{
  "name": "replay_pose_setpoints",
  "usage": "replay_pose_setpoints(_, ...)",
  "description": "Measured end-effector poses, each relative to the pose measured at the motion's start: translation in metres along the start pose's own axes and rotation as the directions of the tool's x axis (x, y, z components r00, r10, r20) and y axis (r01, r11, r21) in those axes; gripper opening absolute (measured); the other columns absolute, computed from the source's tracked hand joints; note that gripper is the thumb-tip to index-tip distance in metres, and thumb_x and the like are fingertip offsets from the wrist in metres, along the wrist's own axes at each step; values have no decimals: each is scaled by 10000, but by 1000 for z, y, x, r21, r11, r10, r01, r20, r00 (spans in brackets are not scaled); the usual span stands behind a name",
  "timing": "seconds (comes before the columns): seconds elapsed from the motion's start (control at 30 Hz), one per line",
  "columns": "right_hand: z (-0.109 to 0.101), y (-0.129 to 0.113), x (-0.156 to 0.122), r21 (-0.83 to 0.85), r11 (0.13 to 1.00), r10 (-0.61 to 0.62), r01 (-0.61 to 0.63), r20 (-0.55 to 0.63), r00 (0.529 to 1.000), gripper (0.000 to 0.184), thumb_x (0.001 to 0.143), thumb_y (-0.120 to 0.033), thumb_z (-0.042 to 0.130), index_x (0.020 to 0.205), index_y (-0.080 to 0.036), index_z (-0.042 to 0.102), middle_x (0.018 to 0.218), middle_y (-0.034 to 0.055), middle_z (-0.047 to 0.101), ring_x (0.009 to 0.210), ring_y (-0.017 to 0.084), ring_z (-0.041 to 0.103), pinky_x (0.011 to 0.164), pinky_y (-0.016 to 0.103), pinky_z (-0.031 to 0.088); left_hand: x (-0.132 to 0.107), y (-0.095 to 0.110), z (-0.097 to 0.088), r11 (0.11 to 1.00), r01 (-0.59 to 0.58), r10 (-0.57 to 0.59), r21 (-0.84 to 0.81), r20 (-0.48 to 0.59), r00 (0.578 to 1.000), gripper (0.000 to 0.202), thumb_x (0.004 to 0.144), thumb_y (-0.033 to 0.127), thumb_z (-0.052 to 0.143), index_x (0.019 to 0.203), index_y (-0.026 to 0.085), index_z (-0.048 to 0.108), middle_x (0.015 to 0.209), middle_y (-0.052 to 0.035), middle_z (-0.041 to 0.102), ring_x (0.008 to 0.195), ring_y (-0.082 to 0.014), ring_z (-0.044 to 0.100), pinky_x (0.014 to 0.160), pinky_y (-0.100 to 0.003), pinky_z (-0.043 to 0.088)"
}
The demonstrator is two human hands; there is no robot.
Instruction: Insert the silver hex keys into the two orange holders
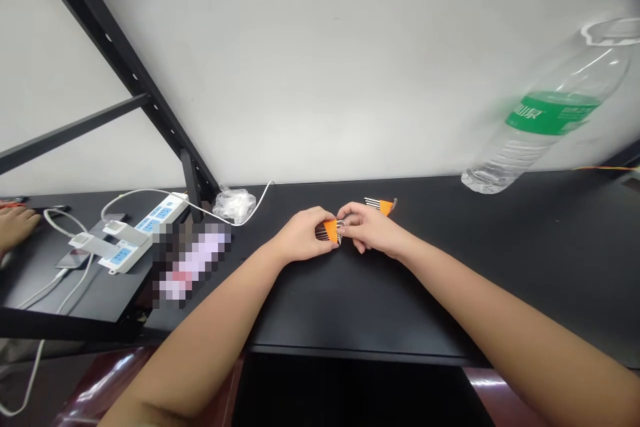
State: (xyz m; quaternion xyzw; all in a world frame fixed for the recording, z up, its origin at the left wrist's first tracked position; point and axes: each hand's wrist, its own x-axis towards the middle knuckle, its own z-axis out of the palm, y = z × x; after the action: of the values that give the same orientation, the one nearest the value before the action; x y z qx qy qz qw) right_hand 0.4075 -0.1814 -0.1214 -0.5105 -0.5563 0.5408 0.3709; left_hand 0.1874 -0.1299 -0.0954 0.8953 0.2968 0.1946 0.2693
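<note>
My left hand (303,237) grips a set of hex keys (327,232) with an orange holder, its dark metal keys fanned out. My right hand (373,227) meets it from the other side, with fingers pinched on the metal end of the same set. Just beyond my right hand, a second orange-holder hex key set (380,207) lies on the black tabletop (360,307). Part of the first set is hidden by my fingers.
A white power strip (145,230) with plugged-in adapters, cables and a phone (73,259) lie at left, beside a plastic bag (234,205). Another person's hand (15,227) rests at far left. A clear water bottle (545,113) stands at right. A pixelated patch (193,263) hides something.
</note>
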Motion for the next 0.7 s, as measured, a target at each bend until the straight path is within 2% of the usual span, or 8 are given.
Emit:
replay_pose_setpoints(0.13,1,-2,-1,94,995,-15,18,-27,1000,358,813,-343,788,1111,-241,617,817,-27,673,466,72,523,416,208,388,0,5,-4,999,-13,14,51,-17,1000,371,792,366,764,1124,222,682,1033,-51,690,904,-211,656,786,-333,531)
replay_pose_setpoints(0.3,-4,-3,-2,91,996,11,-6,-52,999,331,797,-264,775,1100,-228,648,785,-15,678,473,82,536,395,203,389,0,7,-8,993,12,-11,121,-2,1000,352,765,360,780,1069,216,678,1004,-46,688,902,-223,652,764,-336,520)
replay_pose_setpoints(0.47,-15,1,-1,81,995,59,-51,-103,993,235,791,-207,736,1009,-191,649,810,39,729,464,91,556,370,201,378,0,1,-8,993,78,-81,88,22,997,314,742,322,778,1025,230,676,1011,-36,693,877,-210,654,735,-319,520)
replay_pose_setpoints(0.6,-24,3,-2,-26,994,96,-103,-193,977,190,808,-228,723,974,-185,641,832,62,751,448,98,566,368,213,387,-1,-6,-10,990,114,-115,81,14,993,301,725,310,771,996,228,669,975,-30,684,837,-197,639,706,-305,512)
replay_pose_setpoints(0.7,-29,3,-2,-232,964,72,-130,-245,967,129,848,-261,686,952,-196,649,853,48,756,432,100,570,404,240,414,-2,-10,-11,987,148,-146,59,-22,989,324,721,306,763,1018,230,659,983,-28,681,834,-189,632,706,-299,515)
